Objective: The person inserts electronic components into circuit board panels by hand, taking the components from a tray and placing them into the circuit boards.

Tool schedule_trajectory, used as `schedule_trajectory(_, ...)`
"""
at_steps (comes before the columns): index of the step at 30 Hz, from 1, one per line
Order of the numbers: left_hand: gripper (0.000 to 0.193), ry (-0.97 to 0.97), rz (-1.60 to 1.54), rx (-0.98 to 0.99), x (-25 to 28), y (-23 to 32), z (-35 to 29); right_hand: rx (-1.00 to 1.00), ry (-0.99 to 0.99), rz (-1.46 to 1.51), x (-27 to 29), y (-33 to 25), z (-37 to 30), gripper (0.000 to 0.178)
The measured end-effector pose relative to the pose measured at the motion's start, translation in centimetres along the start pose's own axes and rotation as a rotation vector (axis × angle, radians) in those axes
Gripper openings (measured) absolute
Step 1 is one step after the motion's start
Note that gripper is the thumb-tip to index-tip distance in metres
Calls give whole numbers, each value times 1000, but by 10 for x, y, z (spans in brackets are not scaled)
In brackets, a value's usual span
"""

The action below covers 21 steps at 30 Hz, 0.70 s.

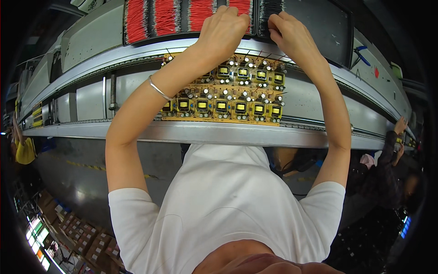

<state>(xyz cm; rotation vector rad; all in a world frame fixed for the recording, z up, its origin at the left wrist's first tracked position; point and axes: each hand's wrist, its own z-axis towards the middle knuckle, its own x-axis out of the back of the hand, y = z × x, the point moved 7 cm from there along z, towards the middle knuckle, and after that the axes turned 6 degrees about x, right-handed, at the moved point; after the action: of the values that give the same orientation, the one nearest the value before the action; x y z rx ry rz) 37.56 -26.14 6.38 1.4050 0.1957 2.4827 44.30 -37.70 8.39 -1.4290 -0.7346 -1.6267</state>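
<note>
By the curled fingers (274,20), slim red wires (200,16), black wires (271,6).

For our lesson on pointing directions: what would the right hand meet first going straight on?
The right hand would likely meet the black wires first, though depth there is hard to judge.

On my left I see grey floor (77,182) crossed by a broken yellow marking line (86,165); farther back, cardboard boxes (86,235) stand stacked near bright white and green panes (41,236), windows or lamps, I cannot tell.
</note>
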Motion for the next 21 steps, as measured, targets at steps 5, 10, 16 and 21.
schedule_trajectory(5,8,50,-72,-9,4,2,-1,42,123,111,15,1,-7,11)
schedule_trajectory(10,8,94,-142,-8,11,2,-5,-100,185,486,32,-8,-31,21)
schedule_trajectory(16,10,123,-253,-14,29,8,-14,-307,20,876,33,-37,-78,18)
schedule_trajectory(21,23,83,-459,32,51,22,-35,-250,-8,718,27,-51,-96,11)
